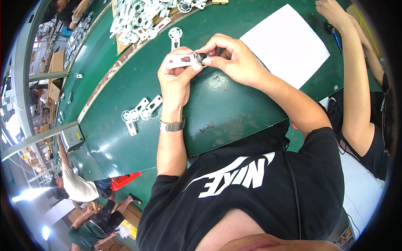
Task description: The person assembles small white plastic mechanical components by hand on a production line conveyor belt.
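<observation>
My left hand (176,81) is closed on a white plastic bracket (178,62), a flat arm with a square hole. At the bracket's right end sits a small dark and silvery piece (200,58). The thumb and forefinger of my right hand (238,62) pinch that end; its other fingers are curled. Just beyond my left hand lies another white bracket (175,37) with a round, spoked ring. Several more white brackets (140,112) lie in a loose group left of my left forearm.
A large heap of white brackets (136,21) lies on cardboard at the far side of the green table (217,104). White paper (287,46) lies to the right. A co-worker's arms (354,62) reach in at right. A grey box (72,137) stands left; other people work beyond.
</observation>
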Tool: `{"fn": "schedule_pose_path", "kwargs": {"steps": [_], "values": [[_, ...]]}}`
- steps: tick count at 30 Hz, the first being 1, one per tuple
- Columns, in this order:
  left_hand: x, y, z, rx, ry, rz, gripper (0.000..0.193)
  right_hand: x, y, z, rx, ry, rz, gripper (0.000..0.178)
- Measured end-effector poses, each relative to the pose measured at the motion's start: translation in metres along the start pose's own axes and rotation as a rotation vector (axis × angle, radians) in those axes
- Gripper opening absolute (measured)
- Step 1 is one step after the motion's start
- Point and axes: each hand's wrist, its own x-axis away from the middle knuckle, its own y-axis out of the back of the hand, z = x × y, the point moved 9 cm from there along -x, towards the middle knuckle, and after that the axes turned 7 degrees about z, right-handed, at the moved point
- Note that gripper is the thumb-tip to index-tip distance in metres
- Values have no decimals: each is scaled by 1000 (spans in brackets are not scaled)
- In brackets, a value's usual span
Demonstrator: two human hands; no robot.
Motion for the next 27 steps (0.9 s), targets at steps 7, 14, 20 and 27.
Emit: {"fn": "schedule_pose_path", "kwargs": {"steps": [7,14,20,27], "values": [[-1,1,-16,-123,-58,8,39,-1,-6,-12,-358,-172,127,20],[-1,-5,-15,-172,5,33,38,1,-13,-20,-633,-314,250,36],[1,-2,-15,-259,26,7,40,4,-19,-26,-761,-353,236,36],[1,11,-10,-12,53,21,21,3,-26,-20,-917,-351,336,34]]}}
